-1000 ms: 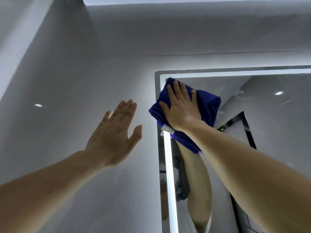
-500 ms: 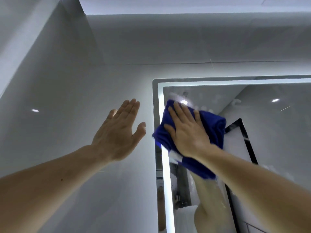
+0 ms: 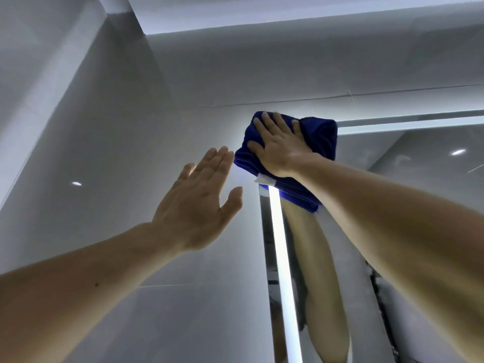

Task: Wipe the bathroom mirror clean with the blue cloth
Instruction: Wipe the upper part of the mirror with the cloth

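Right hand [image 3: 280, 145], fingers spread flat, presses the blue cloth [image 3: 322, 137] onto the mirror [image 3: 419, 163] at its top-left corner, w/ left hand [image 3: 199, 203] flat-fingered & empty by the wall [image 3: 104, 179]; prob. early, as the glass right & below looks left to do.

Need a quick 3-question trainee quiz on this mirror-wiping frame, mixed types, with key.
1. True or false: the right hand presses the blue cloth flat on the top left corner of the mirror.
2. The left hand is: A gripping the cloth; B open, holding nothing; C a fist.
3. Fill in: a white ___ sticks out at the cloth's lower edge.
Key: 1 true; 2 B; 3 label.
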`<move>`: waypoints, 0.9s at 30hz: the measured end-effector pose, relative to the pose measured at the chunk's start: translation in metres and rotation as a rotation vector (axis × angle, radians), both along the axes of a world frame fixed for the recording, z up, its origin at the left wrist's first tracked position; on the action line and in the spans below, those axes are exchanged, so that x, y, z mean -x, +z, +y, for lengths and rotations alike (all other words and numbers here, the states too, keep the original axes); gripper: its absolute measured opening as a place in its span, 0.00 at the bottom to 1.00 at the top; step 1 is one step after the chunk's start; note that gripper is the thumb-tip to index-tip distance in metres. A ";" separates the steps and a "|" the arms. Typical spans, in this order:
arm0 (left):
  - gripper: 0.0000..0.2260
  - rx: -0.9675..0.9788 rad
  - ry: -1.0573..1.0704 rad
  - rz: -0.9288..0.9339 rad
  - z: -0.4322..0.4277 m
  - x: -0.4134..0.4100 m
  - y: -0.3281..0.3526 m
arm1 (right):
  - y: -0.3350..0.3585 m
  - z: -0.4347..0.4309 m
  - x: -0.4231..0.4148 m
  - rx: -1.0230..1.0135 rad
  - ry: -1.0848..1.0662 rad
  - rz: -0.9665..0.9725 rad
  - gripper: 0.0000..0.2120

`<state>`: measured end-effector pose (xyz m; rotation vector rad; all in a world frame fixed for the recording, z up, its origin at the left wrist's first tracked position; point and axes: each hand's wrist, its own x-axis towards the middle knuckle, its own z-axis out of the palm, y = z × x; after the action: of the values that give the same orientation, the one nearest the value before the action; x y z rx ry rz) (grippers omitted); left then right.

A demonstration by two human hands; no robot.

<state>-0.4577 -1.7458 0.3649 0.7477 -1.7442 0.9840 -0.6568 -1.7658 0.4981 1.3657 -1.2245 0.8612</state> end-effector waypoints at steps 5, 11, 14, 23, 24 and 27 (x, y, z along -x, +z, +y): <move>0.33 -0.002 -0.030 0.059 0.012 0.007 -0.002 | -0.066 0.003 0.016 -0.011 0.011 0.124 0.29; 0.34 -0.046 -0.037 0.091 0.022 0.019 -0.014 | -0.173 0.009 0.035 -0.070 -0.021 0.147 0.30; 0.34 -0.034 -0.030 0.078 0.025 0.023 -0.008 | -0.167 0.013 0.044 -0.083 -0.042 0.142 0.29; 0.33 0.053 -0.017 0.014 0.027 0.022 0.012 | -0.001 0.025 0.039 -0.093 -0.021 -0.277 0.31; 0.33 0.058 -0.010 0.001 0.026 0.021 0.011 | 0.004 0.024 0.036 -0.095 -0.022 -0.303 0.32; 0.33 0.061 -0.004 0.002 0.022 0.020 0.007 | -0.006 0.020 0.028 -0.039 -0.035 -0.306 0.33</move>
<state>-0.4781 -1.7236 0.3716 0.7056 -1.7064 1.0285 -0.6846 -1.7460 0.4919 1.2699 -1.5010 1.0538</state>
